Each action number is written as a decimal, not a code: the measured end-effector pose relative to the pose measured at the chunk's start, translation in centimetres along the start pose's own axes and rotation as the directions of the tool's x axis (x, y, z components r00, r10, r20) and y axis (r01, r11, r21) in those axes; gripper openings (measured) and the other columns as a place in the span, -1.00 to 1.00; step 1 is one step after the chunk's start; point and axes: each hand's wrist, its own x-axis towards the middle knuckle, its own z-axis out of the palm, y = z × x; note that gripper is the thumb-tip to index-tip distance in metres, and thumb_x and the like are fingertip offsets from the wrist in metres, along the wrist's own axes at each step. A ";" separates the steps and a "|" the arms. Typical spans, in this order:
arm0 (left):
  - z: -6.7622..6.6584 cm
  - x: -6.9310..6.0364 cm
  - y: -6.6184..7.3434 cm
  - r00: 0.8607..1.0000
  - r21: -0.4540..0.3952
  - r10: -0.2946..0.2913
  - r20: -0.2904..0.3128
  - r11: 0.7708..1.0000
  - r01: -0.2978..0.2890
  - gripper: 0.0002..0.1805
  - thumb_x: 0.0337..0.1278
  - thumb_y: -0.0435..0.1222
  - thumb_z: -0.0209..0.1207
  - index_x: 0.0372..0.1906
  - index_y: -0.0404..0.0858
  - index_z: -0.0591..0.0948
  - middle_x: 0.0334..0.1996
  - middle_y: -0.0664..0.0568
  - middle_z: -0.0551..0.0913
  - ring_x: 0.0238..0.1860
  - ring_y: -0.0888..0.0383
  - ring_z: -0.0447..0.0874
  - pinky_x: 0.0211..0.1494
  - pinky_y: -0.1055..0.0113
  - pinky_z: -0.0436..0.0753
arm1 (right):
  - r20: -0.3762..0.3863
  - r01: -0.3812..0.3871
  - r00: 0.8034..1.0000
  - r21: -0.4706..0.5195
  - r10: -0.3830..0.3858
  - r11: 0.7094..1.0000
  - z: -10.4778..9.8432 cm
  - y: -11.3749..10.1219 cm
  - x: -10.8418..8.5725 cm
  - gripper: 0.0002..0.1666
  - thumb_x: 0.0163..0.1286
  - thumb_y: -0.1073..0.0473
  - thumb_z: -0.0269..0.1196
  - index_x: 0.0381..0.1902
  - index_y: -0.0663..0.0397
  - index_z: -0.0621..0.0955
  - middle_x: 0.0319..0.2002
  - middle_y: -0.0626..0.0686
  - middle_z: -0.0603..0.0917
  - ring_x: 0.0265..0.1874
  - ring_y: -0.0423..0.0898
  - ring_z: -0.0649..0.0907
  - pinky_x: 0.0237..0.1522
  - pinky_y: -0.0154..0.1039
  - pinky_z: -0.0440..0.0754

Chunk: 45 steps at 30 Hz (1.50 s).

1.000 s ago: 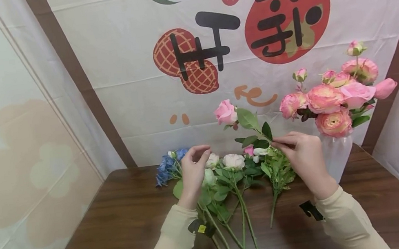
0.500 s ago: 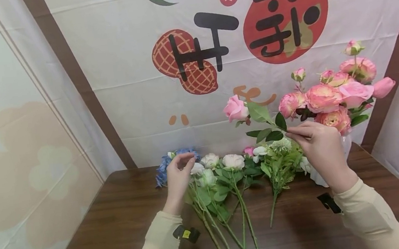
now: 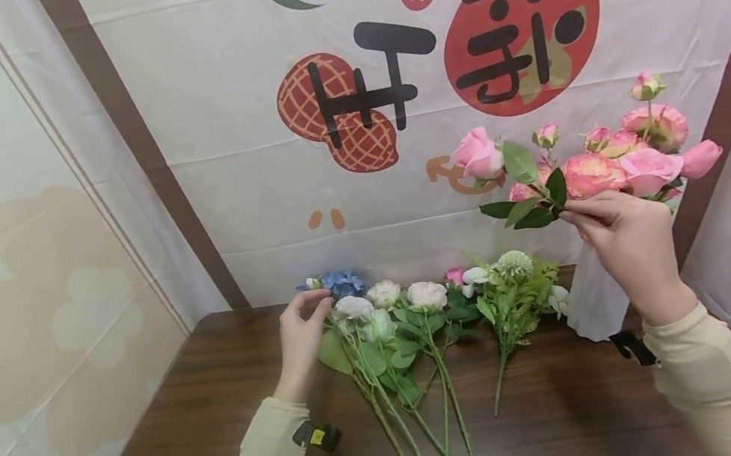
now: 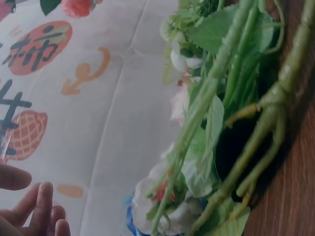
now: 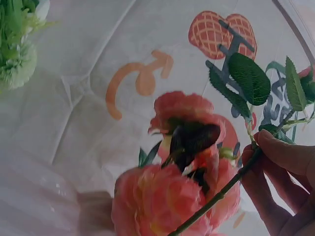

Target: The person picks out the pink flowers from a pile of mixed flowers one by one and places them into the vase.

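Observation:
My right hand pinches the stem of a pink rose just below its dark green leaves. The flower tips to the left, in front of the pink blooms of a white vase. In the right wrist view the rose stem slants down between thumb and fingers, across the peony-like flowers. My left hand hovers beside the blue flowers with relaxed, bent fingers and holds nothing. The left wrist view shows its thumb and fingertips apart, with only backdrop between them.
White flowers with long green stems lie across the brown table. To their right is a leafy green spray with a pale green bloom. A printed cloth hangs behind the table.
My right hand has carried the pink rose to the right and upward, close to the vase's flowers. My left hand has drifted left and a little down.

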 end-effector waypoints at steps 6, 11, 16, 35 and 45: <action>-0.7 0.1 -0.3 1.000 0.039 0.002 -0.012 0.999 -0.001 -0.78 0.21 -0.33 0.18 -0.08 -0.34 0.62 -0.12 -0.18 0.68 -0.15 0.18 0.55 -0.16 0.48 0.48 | -0.042 -0.057 0.997 0.065 0.059 0.996 -0.4 0.7 0.8 -0.80 0.03 0.33 0.45 -0.30 0.13 0.77 -0.38 0.22 0.75 -0.30 -0.84 0.42 -0.23 -0.79 0.28; -1.2 0.0 -0.3 1.000 0.049 -0.018 -0.018 0.999 0.019 -0.79 0.21 -0.33 0.18 -0.08 -0.31 0.63 -0.11 -0.17 0.68 -0.11 0.15 0.54 -0.10 0.41 0.48 | -0.063 -0.091 0.993 0.119 0.099 0.989 -1.0 0.9 1.4 -0.79 0.02 0.31 0.46 -0.30 0.09 0.77 -0.38 -0.22 0.76 -0.29 -0.79 0.49 -0.24 -0.76 0.34; -1.2 0.1 0.0 0.999 0.053 -0.019 -0.028 0.998 0.020 -0.80 0.20 -0.33 0.18 -0.09 -0.28 0.63 -0.11 -0.16 0.67 -0.12 0.14 0.54 -0.08 0.36 0.47 | -0.084 -0.128 0.986 0.167 0.144 0.978 -1.7 1.4 2.0 -0.78 0.01 0.32 0.46 -0.31 0.16 0.76 -0.44 -0.76 0.50 -0.37 -0.75 0.53 -0.34 -0.74 0.38; -1.5 0.2 -0.3 0.999 0.061 0.017 -0.043 0.998 -0.015 -0.79 0.19 -0.33 0.19 -0.10 -0.31 0.63 -0.14 -0.16 0.68 -0.21 0.25 0.55 -0.12 0.47 0.47 | -0.214 -0.177 0.947 0.277 0.241 0.944 -3.3 1.9 3.8 -0.83 0.04 0.34 0.43 -0.36 0.32 0.74 -0.47 -0.50 0.64 -0.45 -0.57 0.61 -0.37 -0.71 0.47; -1.7 0.3 -0.6 0.998 0.075 0.006 -0.058 0.997 -0.002 -0.81 0.20 -0.31 0.18 -0.11 -0.28 0.63 -0.14 -0.14 0.68 -0.21 0.29 0.55 -0.11 0.50 0.46 | -0.274 -0.231 0.904 0.332 0.327 0.915 -3.6 1.8 4.2 -0.79 0.04 0.27 0.45 -0.35 0.31 0.75 -0.51 -0.39 0.67 -0.51 -0.44 0.60 -0.39 -0.66 0.50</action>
